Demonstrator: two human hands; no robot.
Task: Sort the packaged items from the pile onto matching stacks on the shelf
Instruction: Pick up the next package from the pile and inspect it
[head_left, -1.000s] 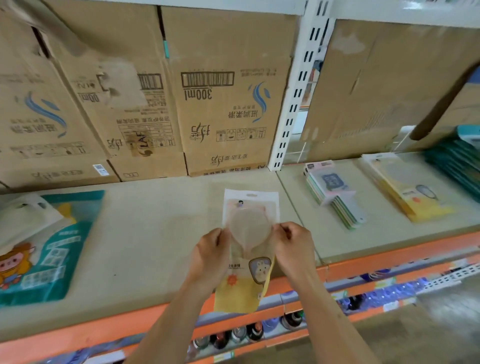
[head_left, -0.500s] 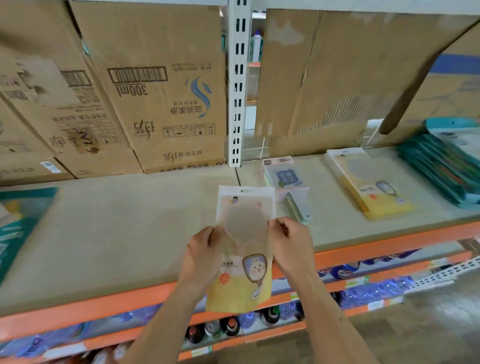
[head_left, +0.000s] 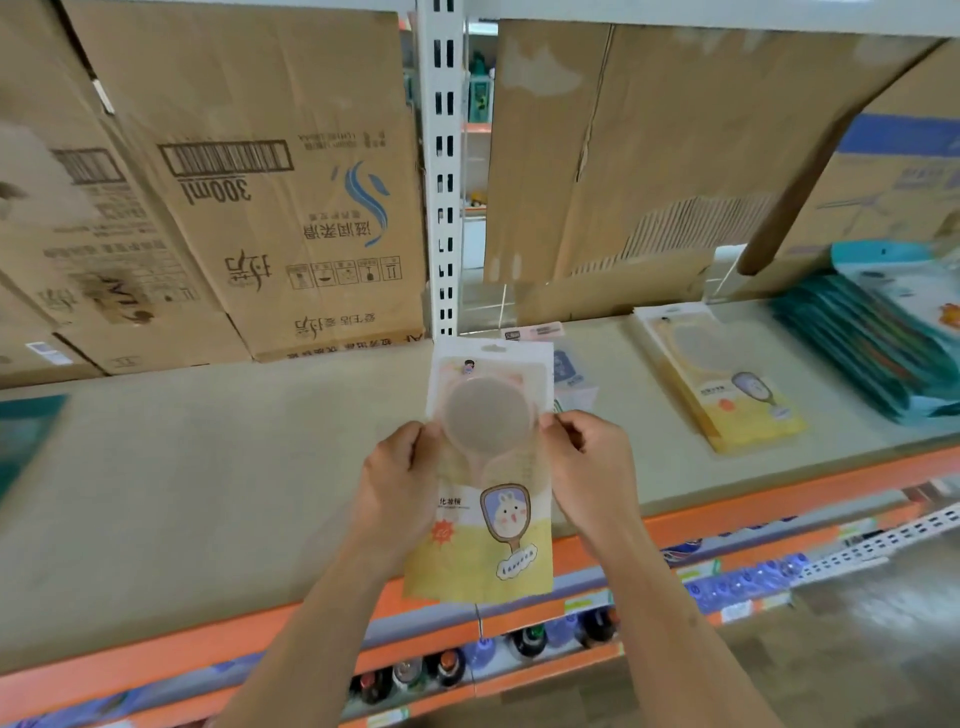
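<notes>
Stockroom shelving: beige shelf (head_left: 208, 467) with an orange front lip, cardboard cartons (head_left: 260, 182) behind, white upright (head_left: 441, 171) at centre back.

Item: mirror packet (head_left: 488, 525), a flat plastic pouch with yellow card below and a round mirror behind a clear window. Judged light, semi-stiff and slick-surfaced. The mirror is likely fragile, so hold by the side edges, not the window.

Location: in the air directly below the upright, over the shelf's front lip. Left hand (head_left: 395, 483) pinches its left edge and right hand (head_left: 592, 467) pinches its right edge, packet between them.

Matching yellow stack (head_left: 727, 384) lies right of the upright, apart from the packet; teal stack (head_left: 872, 348) lies further right.
</notes>
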